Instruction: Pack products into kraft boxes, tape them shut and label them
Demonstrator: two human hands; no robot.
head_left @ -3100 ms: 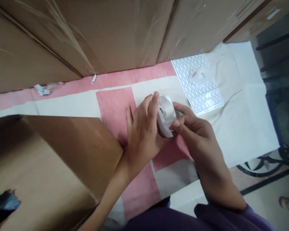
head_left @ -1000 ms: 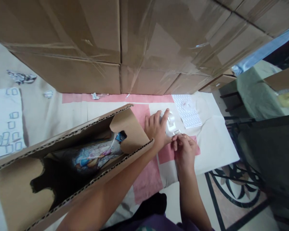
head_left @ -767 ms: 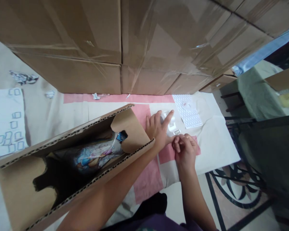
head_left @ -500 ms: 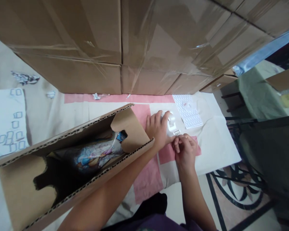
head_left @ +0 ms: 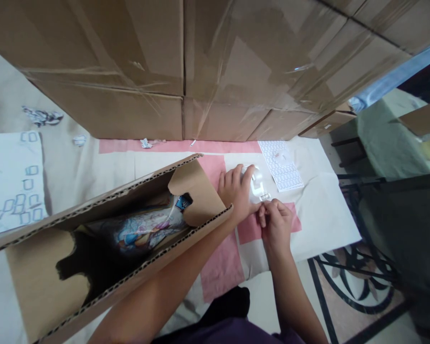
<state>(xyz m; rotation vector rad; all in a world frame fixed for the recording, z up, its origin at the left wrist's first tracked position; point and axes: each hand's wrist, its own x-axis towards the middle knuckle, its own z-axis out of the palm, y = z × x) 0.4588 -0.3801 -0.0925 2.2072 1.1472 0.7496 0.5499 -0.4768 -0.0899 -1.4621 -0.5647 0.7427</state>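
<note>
Presently: my left hand, clasped on the white tape dispenser, upon the cloth; my right hand, fingertips together at its near end, contents too small to tell; leftward, one open carton; beyond, stacked boxes.

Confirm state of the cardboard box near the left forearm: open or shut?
Open. The cardboard box shows a printed pack inside; its notched flaps leave the middle uncovered.

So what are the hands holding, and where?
The left hand holds the tape dispenser by its left side; I can't tell if the right hand holds anything.
</note>
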